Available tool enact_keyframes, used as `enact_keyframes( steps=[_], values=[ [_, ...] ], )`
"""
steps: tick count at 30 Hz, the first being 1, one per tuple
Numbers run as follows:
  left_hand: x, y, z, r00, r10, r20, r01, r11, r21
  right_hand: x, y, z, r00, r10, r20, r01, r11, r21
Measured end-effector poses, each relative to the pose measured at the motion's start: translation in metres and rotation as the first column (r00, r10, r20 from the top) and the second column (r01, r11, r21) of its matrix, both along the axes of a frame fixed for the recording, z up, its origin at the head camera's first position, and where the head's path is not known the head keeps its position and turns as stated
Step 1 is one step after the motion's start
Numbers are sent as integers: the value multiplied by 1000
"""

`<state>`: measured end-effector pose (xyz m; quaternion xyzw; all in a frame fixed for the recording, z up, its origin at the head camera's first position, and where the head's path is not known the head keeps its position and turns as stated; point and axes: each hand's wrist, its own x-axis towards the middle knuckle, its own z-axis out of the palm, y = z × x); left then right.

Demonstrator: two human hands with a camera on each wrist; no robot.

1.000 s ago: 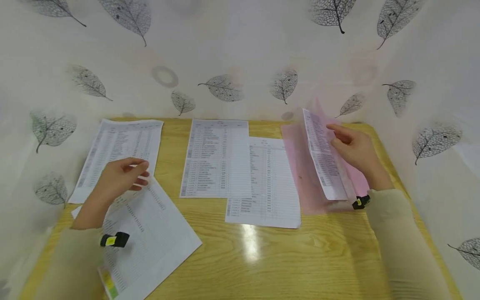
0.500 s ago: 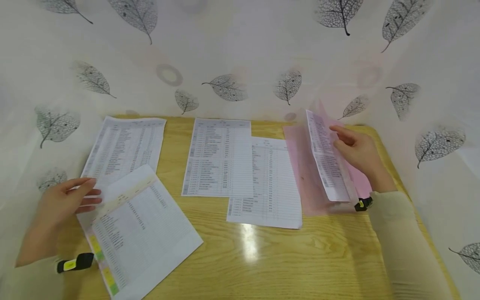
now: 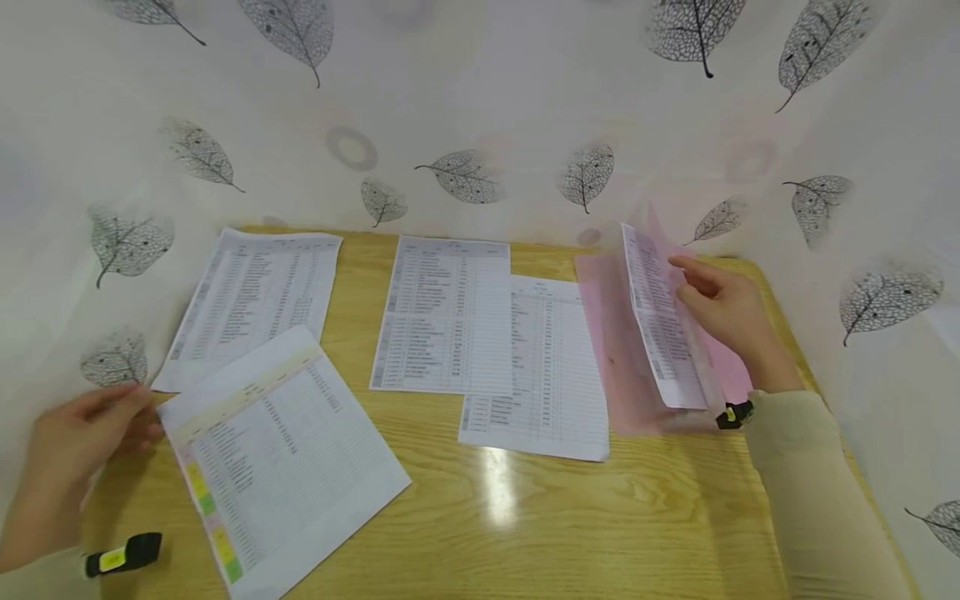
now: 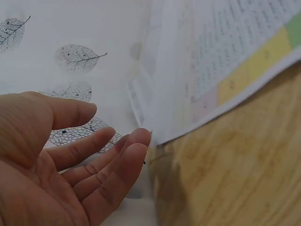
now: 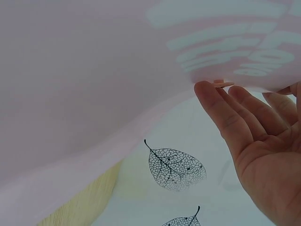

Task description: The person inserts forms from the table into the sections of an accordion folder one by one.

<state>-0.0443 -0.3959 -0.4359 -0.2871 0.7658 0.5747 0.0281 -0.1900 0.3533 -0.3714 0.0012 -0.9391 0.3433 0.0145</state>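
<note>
As right hand (image 3: 723,308) pinches pink plastic folder (image 3: 611,379), left hand (image 3: 82,437) is loosely spread | likely light, floppy, slippery | best hold: free edge

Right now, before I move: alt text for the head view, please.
A person's right hand holds part of a pink folder raised beside a tilted printed sheet, at the right of a wooden table. The left hand, holding nothing, is beside a colour-edged sheet's corner. Three more printed sheets lie on the table.
</note>
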Motion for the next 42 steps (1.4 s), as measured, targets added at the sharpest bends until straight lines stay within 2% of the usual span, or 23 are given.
enact_keyframes(
  steps=[2,5,8,17,23,26,30,31,33,34,35,42],
  values=[
    [0,-2,-5,999,11,46,-8,998,-57,0,0,1,1000,-1,3,1,1000,-3],
    [-1,-5,-11,994,-9,106,24,990,-139,1,0,1,1000,-4,8,4,1000,-2],
    [-2,-8,-16,989,-45,140,70,982,-176,1,0,1,1000,-5,4,5,1000,2],
    [0,-14,-21,971,-127,201,161,973,-165,0,-1,0,1000,0,-21,0,1000,10],
    [5,-9,-22,975,-124,183,155,975,-162,-2,-2,1,1000,7,-14,-7,1000,7],
    [4,-5,-22,970,-130,208,183,947,-265,-2,-2,1,1000,11,-18,-11,1000,4],
    [0,-1,-23,956,-155,249,253,866,-431,-2,-2,0,999,17,-38,-17,1000,-5],
    [0,0,-23,956,-152,250,255,853,-455,-2,-2,0,999,18,-41,-19,1000,-9],
    [-1,1,-25,957,-165,239,264,835,-483,-2,-1,-1,999,20,-47,-20,1000,-12],
    [-2,2,-26,959,-167,228,260,839,-478,-2,-1,-2,999,20,-49,-20,1000,-12],
    [-2,3,-26,959,-170,228,265,826,-497,-2,-1,-2,999,20,-47,-21,1000,-13],
    [-7,6,-27,949,-155,273,284,795,-535,1,0,-2,1000,5,-15,-6,1000,-18]
  ],
)
